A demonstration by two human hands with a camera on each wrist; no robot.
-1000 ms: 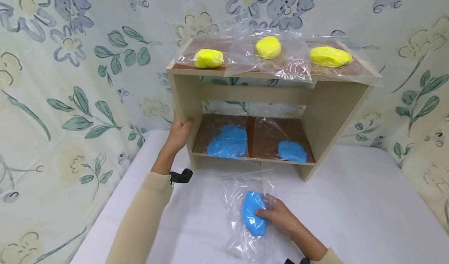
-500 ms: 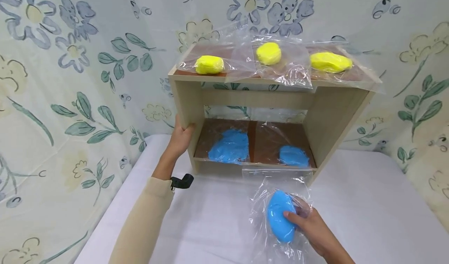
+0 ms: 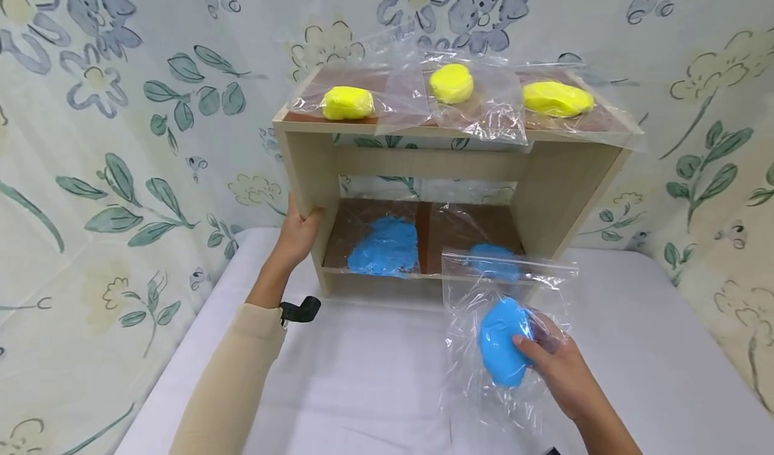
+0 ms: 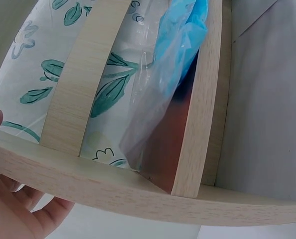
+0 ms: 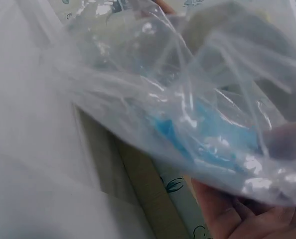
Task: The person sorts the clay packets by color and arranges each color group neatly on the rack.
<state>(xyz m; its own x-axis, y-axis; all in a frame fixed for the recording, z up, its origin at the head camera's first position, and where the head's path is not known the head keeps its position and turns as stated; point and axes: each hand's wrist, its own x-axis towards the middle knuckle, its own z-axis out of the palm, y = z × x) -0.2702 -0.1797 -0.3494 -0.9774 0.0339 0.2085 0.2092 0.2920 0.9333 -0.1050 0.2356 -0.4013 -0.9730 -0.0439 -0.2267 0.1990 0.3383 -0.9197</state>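
My left hand [image 3: 296, 234] grips the left side panel [image 3: 308, 179] of a small wooden shelf; in the left wrist view the fingers [image 4: 53, 211] lie on the panel's outer side and the thumb on its inner side. My right hand [image 3: 562, 364] holds a clear zip bag [image 3: 465, 307] with a blue clay-like lump [image 3: 504, 344] inside, pinched between thumb and fingers. The bag's top edge overlaps the lower shelf's right front in the head view. Behind it lies a bagged blue patch [image 3: 492, 263]. A larger flattened blue patch [image 3: 387, 246] lies bagged on the left half.
Three bagged yellow lumps [image 3: 347, 103] sit along the top board, their clear bags reaching over its front edge. The shelf stands on a white cloth-covered surface [image 3: 363, 374]. A floral curtain [image 3: 151, 173] hangs behind and at both sides.
My right hand has carried the bagged blue lump rightward and then up closer to the shelf's right front. My left hand stays on the side panel. The head view has shifted slightly.
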